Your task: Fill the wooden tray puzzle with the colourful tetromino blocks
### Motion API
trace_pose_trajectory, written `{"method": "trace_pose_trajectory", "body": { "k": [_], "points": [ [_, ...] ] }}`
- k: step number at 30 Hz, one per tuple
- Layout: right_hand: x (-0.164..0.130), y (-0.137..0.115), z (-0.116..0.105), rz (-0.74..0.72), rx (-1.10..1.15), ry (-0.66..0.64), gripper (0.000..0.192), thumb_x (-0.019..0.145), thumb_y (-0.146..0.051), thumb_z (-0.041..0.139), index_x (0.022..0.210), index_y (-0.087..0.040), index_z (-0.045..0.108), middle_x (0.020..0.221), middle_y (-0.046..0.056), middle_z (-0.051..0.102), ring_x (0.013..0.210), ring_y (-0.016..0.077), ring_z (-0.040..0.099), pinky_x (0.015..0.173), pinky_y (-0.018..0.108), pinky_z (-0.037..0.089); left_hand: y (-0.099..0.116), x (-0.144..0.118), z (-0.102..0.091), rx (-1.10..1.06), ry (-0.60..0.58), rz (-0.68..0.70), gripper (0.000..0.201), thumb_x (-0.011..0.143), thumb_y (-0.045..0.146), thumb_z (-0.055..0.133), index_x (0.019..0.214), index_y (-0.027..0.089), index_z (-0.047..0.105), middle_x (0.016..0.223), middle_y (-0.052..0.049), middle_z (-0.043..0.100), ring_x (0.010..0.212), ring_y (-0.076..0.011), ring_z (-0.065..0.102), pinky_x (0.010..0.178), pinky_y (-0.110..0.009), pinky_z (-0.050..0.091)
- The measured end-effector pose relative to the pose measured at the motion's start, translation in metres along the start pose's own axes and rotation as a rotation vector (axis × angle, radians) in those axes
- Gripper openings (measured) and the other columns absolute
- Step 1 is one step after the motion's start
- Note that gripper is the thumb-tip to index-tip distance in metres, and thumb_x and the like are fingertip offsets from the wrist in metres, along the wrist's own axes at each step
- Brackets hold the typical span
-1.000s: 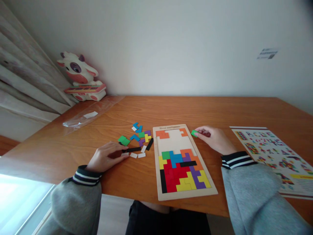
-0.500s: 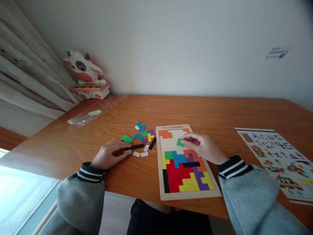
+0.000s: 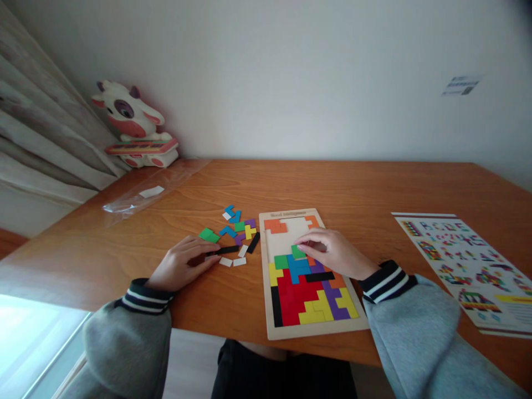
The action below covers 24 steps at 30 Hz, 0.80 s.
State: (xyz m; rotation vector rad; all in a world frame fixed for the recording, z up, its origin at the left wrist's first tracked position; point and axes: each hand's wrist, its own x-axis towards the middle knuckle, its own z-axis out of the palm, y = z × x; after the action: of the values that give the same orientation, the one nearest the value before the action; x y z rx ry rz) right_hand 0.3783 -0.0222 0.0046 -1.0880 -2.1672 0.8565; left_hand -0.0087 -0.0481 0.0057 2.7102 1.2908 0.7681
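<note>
My right hand pinches a green square puzzle piece between thumb and fingertips. The green piece is over the wooden puzzle board, just above a blue piece and right of another green square. My left hand rests on the table with thumb and index finger apart. Between and beside those fingertips lies the end of a black strip. Red, yellow, purple, orange and black pieces fill the board's lower part. An orange piece sits in its upper left corner.
Loose pieces, among them a green one, a yellow one and white ones, lie left of the board. A clear plastic bag and a cow toy are at the back left. A printed sheet lies right.
My right hand has brought the green square down toward me, close to the filled rows. My left hand stays by the black strip. The whole view has shifted slightly.
</note>
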Motion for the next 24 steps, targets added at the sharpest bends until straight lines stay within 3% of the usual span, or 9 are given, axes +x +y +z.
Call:
{"method": "trace_pose_trajectory", "body": {
  "k": [7,13,24],
  "points": [
    [-0.0022,0.0041,0.0003,-0.062,-0.057,-0.005,0.015,0.092,-0.031,0.064,0.097,-0.022,0.074,0.097,0.006,0.068,0.09,0.0187,0.067,0.086,0.036,0.056,0.0013,0.0014,0.001,-0.01,0.004,0.007,0.02,0.093,0.034,0.065,0.108,0.024,0.073,0.103,-0.003,0.077,0.096,-0.0187,0.07,0.088,-0.032,0.056],
    [-0.0019,0.0026,-0.0007,-0.043,-0.039,-0.012,0.015,0.092,-0.033,0.064,0.092,-0.021,0.072,0.095,0.006,0.068,0.086,0.0173,0.066,0.082,0.034,0.056,0.0013,0.0031,0.0015,-0.022,0.006,0.006,0.02,0.093,0.035,0.063,0.106,0.024,0.074,0.103,-0.003,0.077,0.095,-0.0187,0.071,0.088,-0.032,0.056],
    [-0.0019,-0.0002,-0.0014,-0.06,-0.082,-0.017,0.019,0.089,-0.036,0.069,0.102,-0.023,0.071,0.103,0.006,0.07,0.094,0.019,0.066,0.087,0.037,0.055,0.0026,0.0032,0.0009,-0.032,-0.001,-0.025,0.02,0.093,0.037,0.063,0.103,0.025,0.074,0.1,-0.002,0.077,0.094,-0.0187,0.071,0.087,-0.033,0.057]
  ]
}}
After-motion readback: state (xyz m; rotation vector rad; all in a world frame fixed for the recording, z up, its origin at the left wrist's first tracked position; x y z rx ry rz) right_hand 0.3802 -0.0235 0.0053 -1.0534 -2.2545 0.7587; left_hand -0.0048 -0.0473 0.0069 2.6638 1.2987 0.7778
